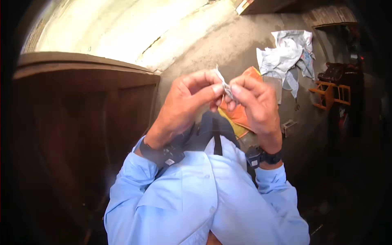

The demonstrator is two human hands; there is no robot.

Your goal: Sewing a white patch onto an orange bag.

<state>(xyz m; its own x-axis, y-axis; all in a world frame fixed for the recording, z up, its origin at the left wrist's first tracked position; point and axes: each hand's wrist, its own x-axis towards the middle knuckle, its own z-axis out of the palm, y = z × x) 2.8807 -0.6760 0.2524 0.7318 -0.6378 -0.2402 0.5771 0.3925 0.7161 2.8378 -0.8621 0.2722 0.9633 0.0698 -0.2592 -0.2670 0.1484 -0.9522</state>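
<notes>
Both of my hands meet in front of my chest, pinching a thin, crumpled white strip [221, 76], perhaps paper or cloth. My left hand [181, 102] grips it between thumb and curled fingers. Close beside it, my right hand [261, 102] holds the strip's other side, thumb against forefinger. The strip's upper end sticks up between the fingertips; its lower part is mostly hidden by them. Beyond and below my right hand lies an orange and yellow sheet or bag [237, 118], partly covered by that hand.
Crumpled white sacks [281, 59] lie on the concrete floor [228, 36] at the far right. Near them are a small wooden stool [326, 96], a small dark looped item [297, 108] and a small pale frame-like object [288, 127]. A brown wooden panel [85, 94] stands at left.
</notes>
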